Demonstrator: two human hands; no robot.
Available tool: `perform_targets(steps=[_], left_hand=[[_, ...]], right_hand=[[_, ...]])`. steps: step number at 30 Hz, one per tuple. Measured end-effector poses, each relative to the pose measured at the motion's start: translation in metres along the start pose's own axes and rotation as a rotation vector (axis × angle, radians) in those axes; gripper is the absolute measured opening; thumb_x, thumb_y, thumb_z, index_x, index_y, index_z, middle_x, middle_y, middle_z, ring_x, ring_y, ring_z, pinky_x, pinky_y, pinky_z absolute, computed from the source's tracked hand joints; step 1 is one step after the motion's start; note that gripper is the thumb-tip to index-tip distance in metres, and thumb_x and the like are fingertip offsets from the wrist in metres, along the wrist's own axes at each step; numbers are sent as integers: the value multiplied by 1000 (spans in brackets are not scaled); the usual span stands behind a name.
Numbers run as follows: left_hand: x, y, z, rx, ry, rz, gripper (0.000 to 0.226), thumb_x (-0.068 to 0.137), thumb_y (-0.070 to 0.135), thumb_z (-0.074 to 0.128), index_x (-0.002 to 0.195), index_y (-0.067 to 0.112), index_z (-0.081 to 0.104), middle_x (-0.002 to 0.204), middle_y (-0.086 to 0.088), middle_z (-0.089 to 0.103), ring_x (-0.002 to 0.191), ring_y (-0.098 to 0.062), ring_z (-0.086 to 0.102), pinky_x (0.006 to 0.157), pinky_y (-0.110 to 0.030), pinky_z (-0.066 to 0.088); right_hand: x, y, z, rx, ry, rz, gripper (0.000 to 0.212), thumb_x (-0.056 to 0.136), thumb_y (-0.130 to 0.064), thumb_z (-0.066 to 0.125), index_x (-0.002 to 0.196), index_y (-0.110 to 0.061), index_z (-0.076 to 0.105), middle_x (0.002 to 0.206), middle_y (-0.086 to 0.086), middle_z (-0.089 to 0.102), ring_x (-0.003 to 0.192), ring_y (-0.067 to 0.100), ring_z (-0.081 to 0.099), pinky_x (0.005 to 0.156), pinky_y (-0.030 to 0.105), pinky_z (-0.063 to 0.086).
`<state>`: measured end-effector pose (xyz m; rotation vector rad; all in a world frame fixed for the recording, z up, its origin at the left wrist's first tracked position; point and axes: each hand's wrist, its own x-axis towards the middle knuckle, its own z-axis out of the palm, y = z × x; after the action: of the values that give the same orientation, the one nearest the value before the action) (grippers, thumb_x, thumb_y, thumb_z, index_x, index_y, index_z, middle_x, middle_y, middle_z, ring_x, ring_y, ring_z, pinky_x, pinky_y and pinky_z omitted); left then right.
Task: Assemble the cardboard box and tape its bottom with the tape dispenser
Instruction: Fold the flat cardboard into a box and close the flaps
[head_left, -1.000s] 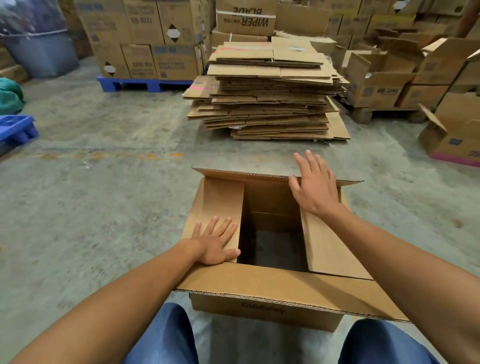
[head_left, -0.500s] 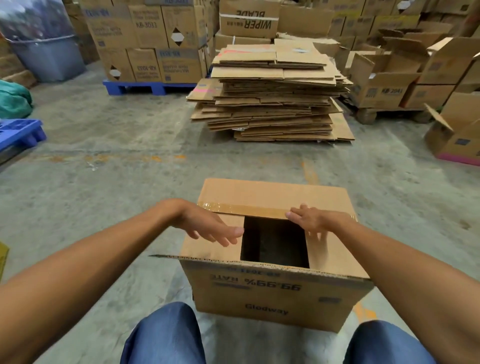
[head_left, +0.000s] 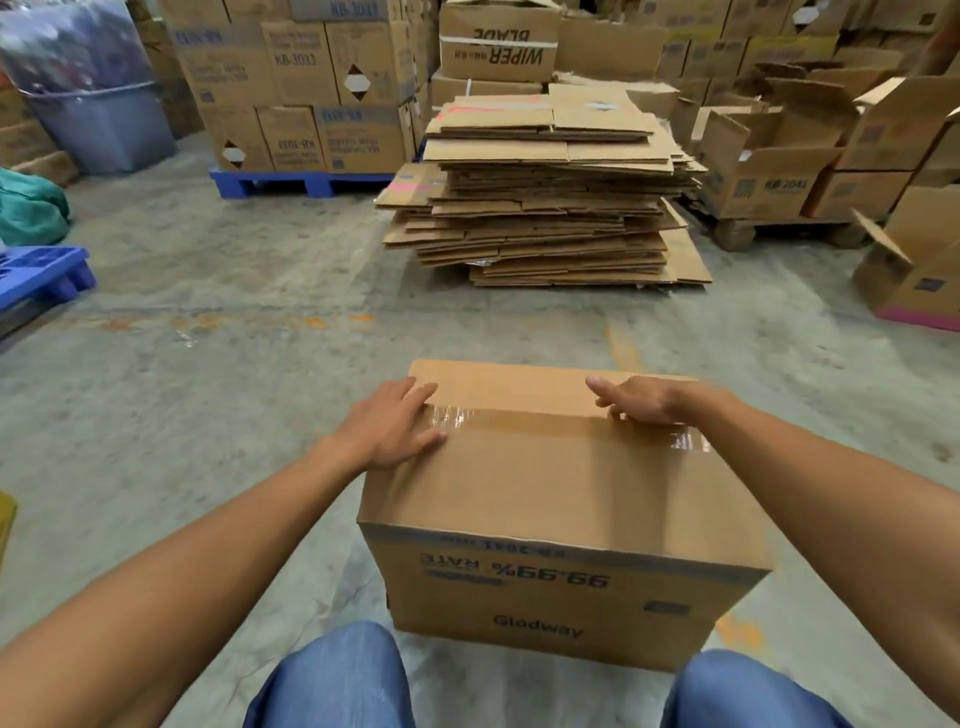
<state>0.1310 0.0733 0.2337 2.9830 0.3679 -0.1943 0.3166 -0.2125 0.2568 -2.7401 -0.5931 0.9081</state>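
Cardboard box (head_left: 550, 488) stands on the concrete floor (head_left: 208, 374), near the person, between the two knees (head_left: 337, 680). Upper flaps are folded shut; a strip of clear tape (head_left: 561, 423) runs left to right along the far part of the top. Left hand (head_left: 387, 428) lies flat on the top's left edge, grip open, fingers spread on the tape end. Right hand (head_left: 641, 400) rests at the far right of the top, grip open, holding nothing. Flattened cardboard stack (head_left: 545, 192) lies farther back.
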Motion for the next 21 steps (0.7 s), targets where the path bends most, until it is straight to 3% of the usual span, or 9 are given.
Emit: perform_targets(steps=[3,6,8,12,15,21], left_hand=[[14,-4,41,-173,-87,-127,79,93,65,39,158,28,11,166,-7,-3,150,-39,-4,119,-55,15],[16,-9,70,-305,-18,-132,80,94,64,35,158,23,10,166,-9,-5,152,-35,-1,122,-49,8],[17,-13,82,-334,75,-125,82,93,65,35,158,19,14,166,-8,-1,152,-29,5,122,-42,8],[20,-18,89,-432,118,-221,81,91,67,39,157,26,17,165,-15,1,149,-35,21,118,-45,19],[20,-19,88,-404,123,-212,80,93,67,37,157,26,17,160,-13,28,142,-37,35,112,-45,29],[-18,-14,87,-399,144,-247,80,92,68,40,156,21,24,158,-7,34,141,-35,38,112,-46,33]], right_hand=[[3,34,28,-146,212,-77,91,81,-85,12,136,-27,54,146,6,51,134,28,44,109,48,33],[0,71,67,-198,348,21,68,93,-71,16,152,-40,24,166,1,15,151,27,10,115,61,14],[-1,84,86,-138,435,76,66,92,-72,15,153,-47,14,167,-2,3,153,26,-1,116,64,8],[5,94,94,-8,559,204,68,87,-75,22,150,-50,23,167,-3,5,150,39,7,112,63,20],[6,95,93,67,581,266,70,88,-73,26,152,-46,23,167,2,5,140,48,29,109,58,29],[-14,89,98,61,571,232,68,87,-68,29,150,-41,29,164,10,15,133,50,39,106,58,35]])
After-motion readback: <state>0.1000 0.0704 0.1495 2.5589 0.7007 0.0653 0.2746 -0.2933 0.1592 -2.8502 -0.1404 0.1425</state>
